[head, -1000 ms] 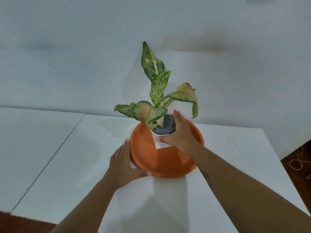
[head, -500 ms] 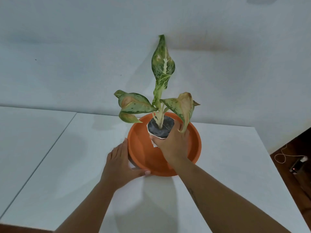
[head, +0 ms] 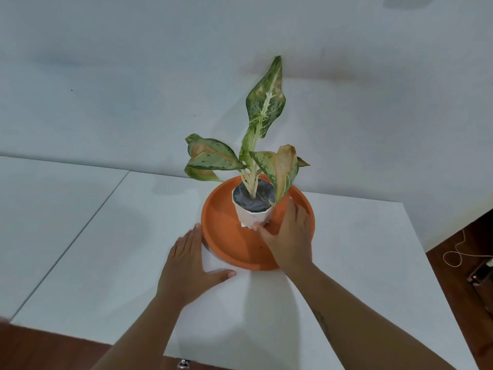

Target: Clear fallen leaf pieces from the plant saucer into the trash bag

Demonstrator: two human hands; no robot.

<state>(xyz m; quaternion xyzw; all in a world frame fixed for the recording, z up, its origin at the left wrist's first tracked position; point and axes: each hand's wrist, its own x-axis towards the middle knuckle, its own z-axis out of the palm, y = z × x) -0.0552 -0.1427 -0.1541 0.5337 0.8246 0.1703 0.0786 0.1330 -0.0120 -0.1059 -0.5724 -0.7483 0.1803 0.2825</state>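
An orange round saucer (head: 226,236) sits on the white table (head: 360,263). A small white pot (head: 250,216) with dark soil stands in its far half, holding a plant (head: 264,110) with speckled green leaves, some browned. My right hand (head: 289,239) wraps the pot's near right side, thumb against its base. My left hand (head: 186,265) lies flat on the table with fingers apart, touching the saucer's left rim. I see no leaf pieces in the saucer, and no trash bag is in view.
A second white table (head: 40,209) adjoins on the left, with a seam between them. A pale wall (head: 160,76) rises right behind. Dark wooden floor (head: 466,263) at the right holds a thin cord and a small device.
The pot and plant have gone from leaning left to upright in the saucer. My right hand slid from the pot's rim down to its near right side. My left hand stays by the saucer.
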